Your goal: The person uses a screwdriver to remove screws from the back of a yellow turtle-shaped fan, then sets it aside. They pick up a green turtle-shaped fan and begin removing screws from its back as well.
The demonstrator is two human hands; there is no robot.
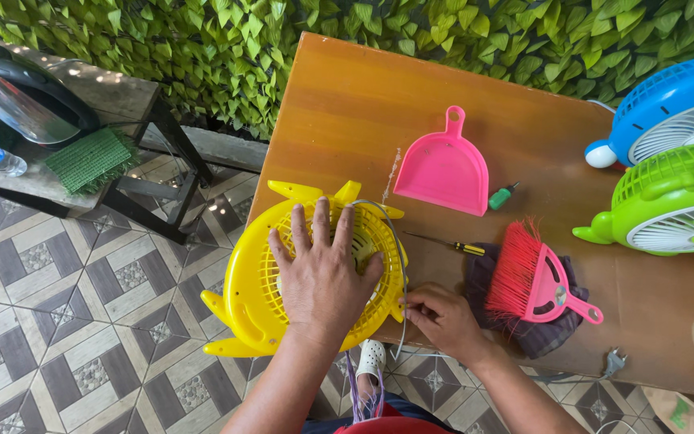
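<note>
My hands on the round yellow plastic fan housing (283,281) at the wooden surface's (347,104) near-left edge.

My left hand (323,277) lies flat on its grille, fingers spread; my right hand (442,319), just right of the housing, pinches a thin grey cord (399,249). My palm hides the grille's centre.

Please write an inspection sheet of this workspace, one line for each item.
Surface: orange wooden table, white spot at right edge.
Job's things: yellow fan lies flat at the table's near-left edge.
Clutter: pink dustpan, pink brush on dark cloth, two screwdrivers, blue fan, green fan.
Grippers: left hand flat on fan grille; right hand pinches grey cable.
Cables: plug at near edge.
Surroundings: leafy wall, tiled floor, kettle on side table.
</note>
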